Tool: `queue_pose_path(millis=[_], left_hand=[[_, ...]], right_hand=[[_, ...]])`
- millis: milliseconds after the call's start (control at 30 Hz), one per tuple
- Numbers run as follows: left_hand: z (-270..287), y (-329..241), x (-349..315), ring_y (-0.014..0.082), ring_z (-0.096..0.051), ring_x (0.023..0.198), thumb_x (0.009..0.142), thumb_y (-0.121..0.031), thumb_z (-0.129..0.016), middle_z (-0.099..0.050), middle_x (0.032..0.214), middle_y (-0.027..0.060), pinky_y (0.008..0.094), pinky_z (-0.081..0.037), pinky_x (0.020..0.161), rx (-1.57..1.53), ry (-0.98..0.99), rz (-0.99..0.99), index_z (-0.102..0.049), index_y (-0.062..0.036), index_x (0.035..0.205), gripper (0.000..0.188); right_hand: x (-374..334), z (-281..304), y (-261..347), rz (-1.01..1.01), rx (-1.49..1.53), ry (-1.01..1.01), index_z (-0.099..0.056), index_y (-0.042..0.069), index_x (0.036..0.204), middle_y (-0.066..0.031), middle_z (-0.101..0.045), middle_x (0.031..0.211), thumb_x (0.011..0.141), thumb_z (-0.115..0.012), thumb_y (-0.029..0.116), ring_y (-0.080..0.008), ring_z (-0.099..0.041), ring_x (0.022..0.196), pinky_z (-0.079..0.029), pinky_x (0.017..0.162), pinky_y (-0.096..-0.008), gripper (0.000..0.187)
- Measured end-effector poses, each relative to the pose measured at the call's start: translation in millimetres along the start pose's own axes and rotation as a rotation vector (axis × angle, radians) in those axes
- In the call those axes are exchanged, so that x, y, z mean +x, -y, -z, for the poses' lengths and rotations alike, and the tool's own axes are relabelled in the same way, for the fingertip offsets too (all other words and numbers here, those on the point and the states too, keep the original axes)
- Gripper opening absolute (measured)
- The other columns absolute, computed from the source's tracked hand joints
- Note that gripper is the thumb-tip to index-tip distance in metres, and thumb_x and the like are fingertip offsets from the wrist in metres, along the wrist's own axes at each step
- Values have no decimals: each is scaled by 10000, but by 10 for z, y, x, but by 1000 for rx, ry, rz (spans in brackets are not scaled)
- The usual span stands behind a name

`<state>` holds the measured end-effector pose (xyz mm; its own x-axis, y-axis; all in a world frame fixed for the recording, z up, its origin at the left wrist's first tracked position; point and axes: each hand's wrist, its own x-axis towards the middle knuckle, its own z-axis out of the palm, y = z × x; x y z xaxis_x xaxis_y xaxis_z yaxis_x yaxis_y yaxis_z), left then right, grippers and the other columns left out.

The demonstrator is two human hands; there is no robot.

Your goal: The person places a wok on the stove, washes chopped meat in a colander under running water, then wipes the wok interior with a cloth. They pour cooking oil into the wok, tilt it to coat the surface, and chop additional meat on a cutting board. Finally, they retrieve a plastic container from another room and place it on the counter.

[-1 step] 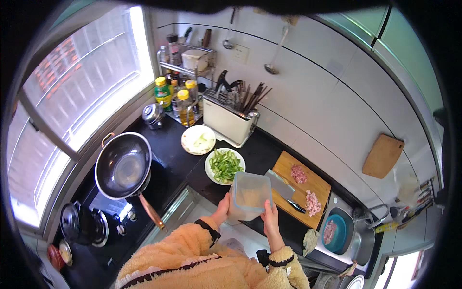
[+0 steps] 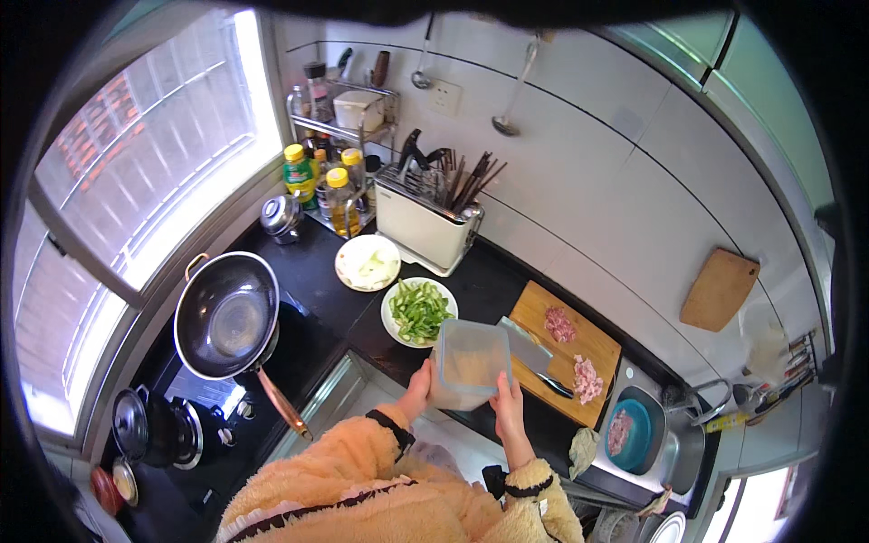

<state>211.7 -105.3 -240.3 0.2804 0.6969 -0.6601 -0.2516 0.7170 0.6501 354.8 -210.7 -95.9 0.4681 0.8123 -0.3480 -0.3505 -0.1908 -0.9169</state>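
Note:
Between my hands is a translucent plastic container (image 2: 473,355) with a pale blue rim. My left hand (image 2: 418,389) grips its left side, and my right hand (image 2: 509,405) holds its right side with the thumb near the rim. Something tan shows in or through it; I cannot tell which. Just beyond stands a white plate of sliced green peppers (image 2: 419,312). A cleaver (image 2: 534,355) lies along the near edge of a wooden cutting board (image 2: 534,308) to the right, which bears two small piles of chopped meat (image 2: 587,378).
A wok (image 2: 228,315) sits on the stove at left, its handle toward me, beside a black pot (image 2: 149,425). A bowl of pale slices (image 2: 368,263), oil bottles (image 2: 342,201) and a cream utensil holder (image 2: 421,226) stand behind. A teal basin (image 2: 636,436) with meat occupies the sink.
The whole view has shifted very slightly. My hands hold the container in the same way.

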Motion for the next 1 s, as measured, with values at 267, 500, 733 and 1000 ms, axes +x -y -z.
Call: queue_pose_path(millis=[267, 500, 733, 1000], left_hand=[[-174, -79, 446, 194, -574, 877, 992, -317, -361, -620, 991, 64, 330, -445, 808, -194, 60, 62, -581, -37, 1060, 362], [-1, -39, 603, 206, -608, 883, 956, -173, -397, -625, 994, 121, 298, -500, 798, -463, 92, -124, -551, 17, 1006, 249], [81, -397, 686, 278, -672, 766, 916, -38, -394, -623, 966, 232, 302, -560, 633, -217, -265, -222, -502, 148, 999, 231], [296, -547, 653, 263, -677, 681, 868, 12, -386, -649, 865, 211, 300, -567, 596, 28, -464, -325, -578, 135, 878, 229]], right_hand=[[456, -48, -20, 29, -62, -115, -457, 27, 1274, -72, -552, 1189, 945, -509, 380, -152, -509, 1060, -398, 894, -287, 485], [308, -139, -43, 257, -181, -116, -434, -41, 1278, -147, -542, 1203, 973, -450, 320, -206, -500, 1100, -375, 948, -310, 473], [308, -59, -79, 57, -110, -59, -380, -3, 1318, -137, -500, 1244, 967, -455, 358, -220, -482, 1121, -373, 955, -338, 509], [419, -74, -143, -53, 173, 26, -334, 93, 1336, -96, -455, 1257, 965, -459, 383, -207, -488, 1092, -445, 871, -368, 487]])
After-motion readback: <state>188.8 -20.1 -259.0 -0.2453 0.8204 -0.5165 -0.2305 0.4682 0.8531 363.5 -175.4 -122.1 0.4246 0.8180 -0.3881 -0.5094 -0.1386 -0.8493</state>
